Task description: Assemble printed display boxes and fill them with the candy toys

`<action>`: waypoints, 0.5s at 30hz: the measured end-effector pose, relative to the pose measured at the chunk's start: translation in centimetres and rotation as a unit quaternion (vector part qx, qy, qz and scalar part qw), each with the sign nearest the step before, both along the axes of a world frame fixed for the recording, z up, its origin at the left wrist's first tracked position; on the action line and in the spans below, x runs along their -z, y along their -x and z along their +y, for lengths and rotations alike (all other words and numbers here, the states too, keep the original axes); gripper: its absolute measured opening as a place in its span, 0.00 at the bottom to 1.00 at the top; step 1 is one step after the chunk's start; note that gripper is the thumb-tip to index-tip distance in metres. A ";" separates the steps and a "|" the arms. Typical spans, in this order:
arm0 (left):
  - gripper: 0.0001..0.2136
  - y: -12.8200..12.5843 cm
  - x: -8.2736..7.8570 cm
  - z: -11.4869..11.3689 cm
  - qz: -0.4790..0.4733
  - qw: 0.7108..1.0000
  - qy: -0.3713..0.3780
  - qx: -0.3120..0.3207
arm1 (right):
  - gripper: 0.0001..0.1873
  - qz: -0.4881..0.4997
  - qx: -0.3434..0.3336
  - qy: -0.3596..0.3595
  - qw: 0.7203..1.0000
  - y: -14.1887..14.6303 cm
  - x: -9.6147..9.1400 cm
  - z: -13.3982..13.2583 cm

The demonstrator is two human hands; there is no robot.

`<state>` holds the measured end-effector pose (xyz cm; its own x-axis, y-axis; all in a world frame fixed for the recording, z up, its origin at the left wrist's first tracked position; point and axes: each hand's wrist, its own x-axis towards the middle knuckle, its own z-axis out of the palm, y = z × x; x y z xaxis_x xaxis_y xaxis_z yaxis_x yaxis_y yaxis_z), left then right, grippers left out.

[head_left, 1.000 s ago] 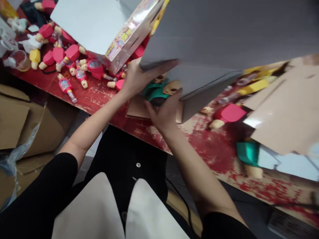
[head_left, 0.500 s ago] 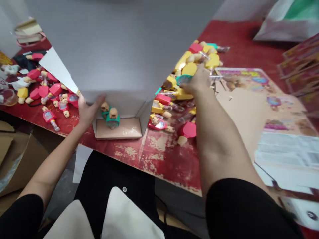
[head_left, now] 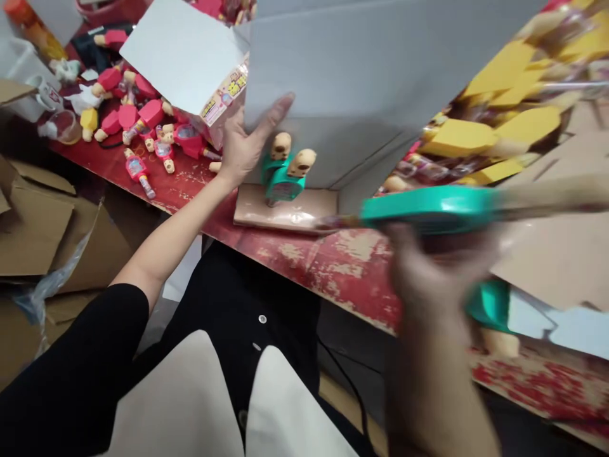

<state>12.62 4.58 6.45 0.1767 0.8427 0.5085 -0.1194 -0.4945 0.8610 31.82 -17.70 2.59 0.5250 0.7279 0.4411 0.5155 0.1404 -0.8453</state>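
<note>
A tall display box, white-grey inside, stands on the table with its open front towards me. My left hand grips its left wall, the thumb inside and the fingers outside. Two green bear-headed toys stand upright in the box's tan bottom tray, at its left end. My right hand, smeared by motion, is closed on a green toy held sideways, its clear tip towards the tray. Another green toy with a beige head shows beneath that hand; I cannot tell whether it is held too.
Pink toys lie in a loose heap on the red table at left. Yellow toys are piled at right, beside flat cardboard. Opened cartons stand low at left, near a white mug and a plastic cup.
My right hand has come from the yellow pile towards me, bringing green toys. The camera view has swung, so the box appears further right. My left hand stays on the box's left wall.
</note>
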 end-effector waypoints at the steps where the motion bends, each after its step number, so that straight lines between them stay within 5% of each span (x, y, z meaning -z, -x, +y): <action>1: 0.11 -0.1 0.1 -0.1 0.008 1.000 0.005 0.006 | 0.36 0.028 -0.006 -0.035 0.999 2.8 1.0 0.6; 5: 0.12 -0.4 0.4 0.0 0.040 0.998 0.027 0.030 | 0.27 0.015 -0.063 -0.013 0.998 7.6 3.4 3.7; 10: 0.22 -0.6 0.8 0.4 0.051 0.996 0.053 0.047 | 0.19 -0.054 -0.095 0.012 0.994 6.7 3.1 3.5; 15: 0.25 -0.7 0.2 -0.3 -0.003 0.999 -0.011 0.044 | 0.18 -0.107 -0.127 0.079 0.983 6.1 2.0 3.6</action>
